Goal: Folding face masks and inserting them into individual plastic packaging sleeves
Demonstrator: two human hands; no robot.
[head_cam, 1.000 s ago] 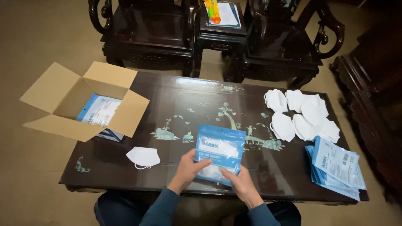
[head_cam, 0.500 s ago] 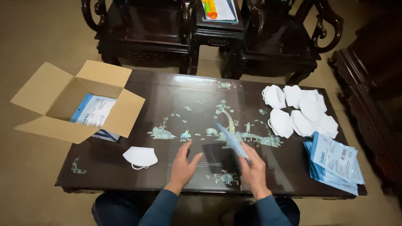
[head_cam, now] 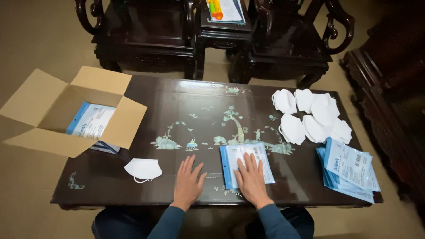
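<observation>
Dark lacquered wood with pale inlaid trees and birds makes up the low table [head_cam: 195, 110], which stands on a tan floor before carved dark chairs [head_cam: 146, 31]. Everything below is placed relative to the blue-and-white mask packet [head_cam: 246, 164] lying flat near the table's front edge.

On that packet rests the right hand [head_cam: 252, 179], palm down, fingers spread and straight, pressing on its lower half without gripping it. Just to the left of the packet, the left hand [head_cam: 187, 182] lies flat on the bare tabletop, fingers splayed, holding nothing and not touching the packet.

Further left of the packet, beyond the left hand, a single white folded mask [head_cam: 143, 169] sits on the table. Far to the left and somewhat behind, an open cardboard box [head_cam: 53, 115] overhangs the table's corner with its flaps spread; more blue-and-white packets [head_cam: 90, 121] lie inside it.

Behind the packet and to its right lies a loose heap of white masks [head_cam: 312, 116]. Directly to the right, near the table's end, a stack of flat blue-and-white bags [head_cam: 349, 170] lies fanned out.
</observation>
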